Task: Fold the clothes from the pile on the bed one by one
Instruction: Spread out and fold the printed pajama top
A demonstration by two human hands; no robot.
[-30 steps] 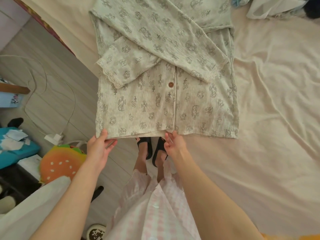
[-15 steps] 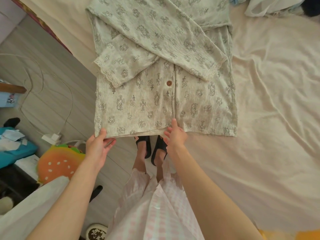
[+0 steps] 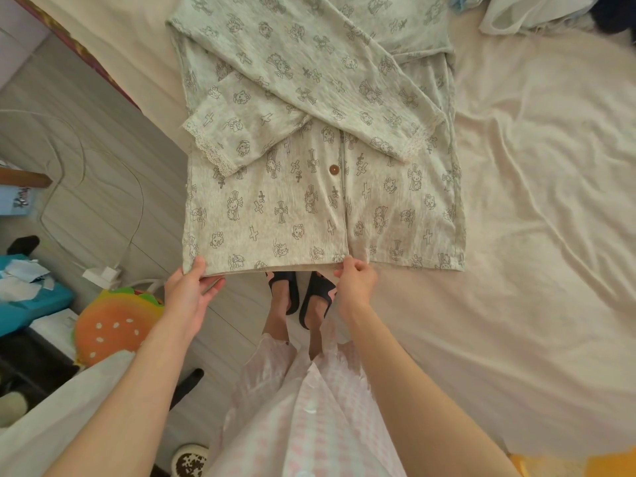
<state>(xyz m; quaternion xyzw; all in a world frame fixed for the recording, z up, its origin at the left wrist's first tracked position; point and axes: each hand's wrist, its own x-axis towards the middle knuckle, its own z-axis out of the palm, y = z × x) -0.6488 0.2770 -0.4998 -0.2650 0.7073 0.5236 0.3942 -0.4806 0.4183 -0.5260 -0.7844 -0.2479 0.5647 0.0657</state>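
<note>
Across the right side and the top of the view lies the bed (image 3: 516,304), covered with a wrinkled cream sheet. On its near left part a printed shirt (image 3: 292,208) is spread flat, front up, with both sleeves folded across the chest. Its lower left corner hangs past the bed edge, above the wooden floor (image 3: 103,208). Far at the top right corner sits the pile (image 3: 537,12) of other clothes, well apart from the shirt.

Both hands are at the hem, the side of the shirt nearest to the person. Left hand (image 3: 187,294) pinches the left corner of the hem, thumb on top and the other fingers underneath, loosely spread. Right hand (image 3: 356,280) grips the hem near the middle, just below the button line, with fingers curled around the edge. A brown button (image 3: 333,169) is seen higher on the front.
</note>
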